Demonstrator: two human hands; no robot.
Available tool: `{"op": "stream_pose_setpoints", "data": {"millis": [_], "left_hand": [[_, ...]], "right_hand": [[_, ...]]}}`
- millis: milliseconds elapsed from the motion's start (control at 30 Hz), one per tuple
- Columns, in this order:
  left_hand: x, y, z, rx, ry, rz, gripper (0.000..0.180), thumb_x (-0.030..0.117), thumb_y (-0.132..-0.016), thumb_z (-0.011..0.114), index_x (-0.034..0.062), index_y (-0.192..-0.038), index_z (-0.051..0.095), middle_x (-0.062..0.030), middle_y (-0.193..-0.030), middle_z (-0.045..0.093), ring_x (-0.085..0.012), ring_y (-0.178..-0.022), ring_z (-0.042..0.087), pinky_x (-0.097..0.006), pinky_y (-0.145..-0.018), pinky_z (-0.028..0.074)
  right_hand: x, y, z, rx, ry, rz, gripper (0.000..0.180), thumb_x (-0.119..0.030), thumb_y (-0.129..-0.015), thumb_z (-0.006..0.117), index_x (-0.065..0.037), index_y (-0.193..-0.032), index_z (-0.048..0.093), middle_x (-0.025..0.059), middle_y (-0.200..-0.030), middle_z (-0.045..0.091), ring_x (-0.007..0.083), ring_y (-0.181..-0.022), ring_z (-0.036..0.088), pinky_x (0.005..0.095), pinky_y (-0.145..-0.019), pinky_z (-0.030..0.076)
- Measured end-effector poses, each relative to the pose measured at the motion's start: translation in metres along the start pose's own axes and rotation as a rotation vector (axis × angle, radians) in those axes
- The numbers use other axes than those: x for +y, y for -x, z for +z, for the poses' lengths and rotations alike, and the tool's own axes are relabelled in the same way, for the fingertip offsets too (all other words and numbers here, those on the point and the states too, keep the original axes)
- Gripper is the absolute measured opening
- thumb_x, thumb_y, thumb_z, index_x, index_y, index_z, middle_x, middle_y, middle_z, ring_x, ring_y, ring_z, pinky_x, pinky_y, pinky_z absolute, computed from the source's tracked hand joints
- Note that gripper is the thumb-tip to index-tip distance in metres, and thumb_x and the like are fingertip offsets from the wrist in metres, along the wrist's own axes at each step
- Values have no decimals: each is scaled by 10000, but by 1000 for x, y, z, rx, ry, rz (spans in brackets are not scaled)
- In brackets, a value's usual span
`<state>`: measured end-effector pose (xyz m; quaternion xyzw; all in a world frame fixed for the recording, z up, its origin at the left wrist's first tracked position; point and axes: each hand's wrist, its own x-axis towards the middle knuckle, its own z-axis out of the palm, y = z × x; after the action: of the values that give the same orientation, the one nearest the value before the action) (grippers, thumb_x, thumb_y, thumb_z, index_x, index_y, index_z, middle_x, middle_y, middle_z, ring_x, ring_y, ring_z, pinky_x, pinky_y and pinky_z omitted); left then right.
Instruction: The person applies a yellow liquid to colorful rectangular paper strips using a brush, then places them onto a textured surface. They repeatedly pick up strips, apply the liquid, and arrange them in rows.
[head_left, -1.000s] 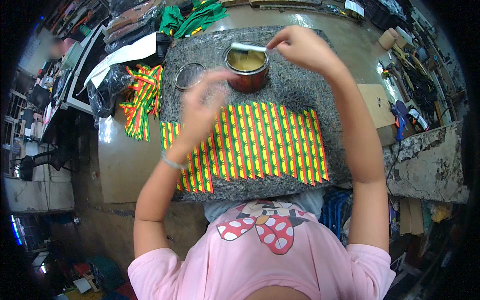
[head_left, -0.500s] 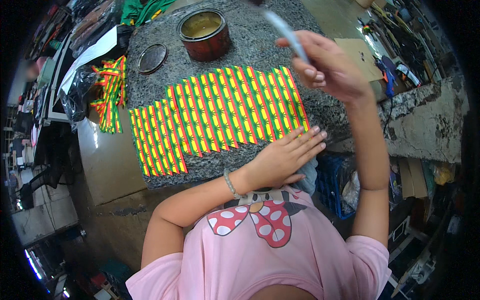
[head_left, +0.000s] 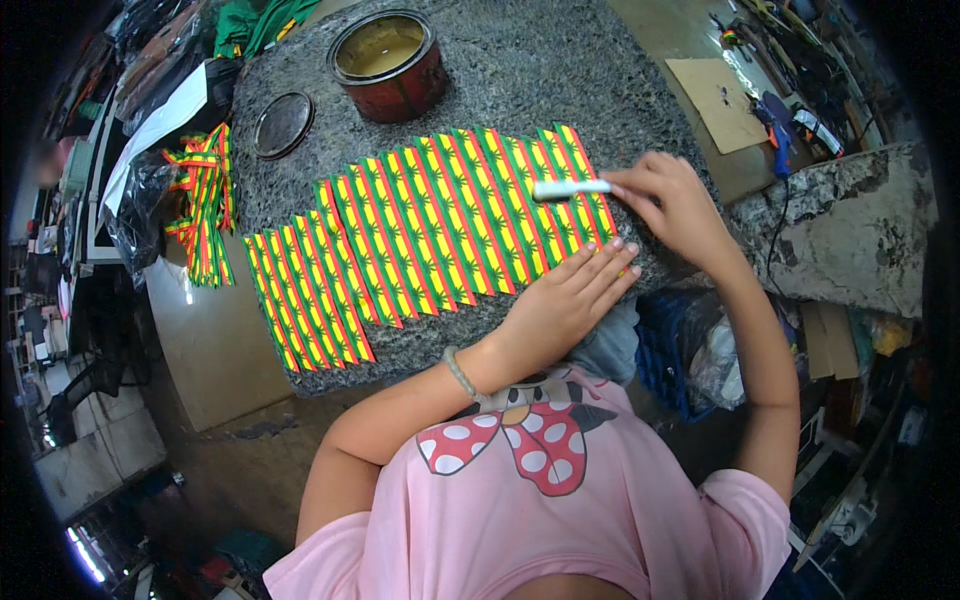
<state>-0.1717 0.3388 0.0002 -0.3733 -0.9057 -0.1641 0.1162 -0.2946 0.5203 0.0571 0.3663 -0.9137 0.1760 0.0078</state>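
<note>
Rows of red, yellow and green strips (head_left: 440, 225) with dark leaf prints lie side by side on a grey stone slab (head_left: 520, 60). My left hand (head_left: 562, 305) rests flat on their lower right end, fingers stretched out and close together. In my right hand (head_left: 672, 205), a slim white brush (head_left: 572, 188) is pinched by its handle end. Its dark-tipped head lies over the right-hand strips; whether it touches them I cannot tell. Beyond the strips stands an open, stained red can (head_left: 395, 92) with yellowish liquid inside. A round dark lid (head_left: 283, 125) lies to its left.
A loose bundle of similar strips (head_left: 207, 205) hangs left of the slab beside black plastic bags. To the right are a cardboard piece (head_left: 716, 105), a blue glue gun (head_left: 776, 135) with a cord and a rough concrete ledge (head_left: 840, 230). A blue crate (head_left: 665, 355) stands below.
My right hand has come down and nearer from above the slab's far right, bringing the brush over the strips. My left hand stays flat in place. The view has shifted slightly.
</note>
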Motion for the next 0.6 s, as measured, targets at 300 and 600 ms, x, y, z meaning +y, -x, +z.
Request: {"op": "stream_pose_setpoints", "data": {"millis": [300,600], "left_hand": [[-1,-2,-2,-37,8,-13,521,182,-922,437,47,-1426,431,-119,-1532,383,-243,-1408,384,-369,-1150,311],[-1,0,0,-70,-1,-2,540,205,-929,426,20,-1437,415,-135,-1545,360,-257,-1441,332,-384,-1181,257]], "right_hand": [[9,-41,1,240,-182,-5,205,-219,-900,642,-145,-1072,723,77,-890,635,260,-884,596,393,-792,410],[-9,-27,7,22,47,36,217,-178,-871,662,-162,-1078,721,62,-883,611,232,-851,578,371,-763,391]]}}
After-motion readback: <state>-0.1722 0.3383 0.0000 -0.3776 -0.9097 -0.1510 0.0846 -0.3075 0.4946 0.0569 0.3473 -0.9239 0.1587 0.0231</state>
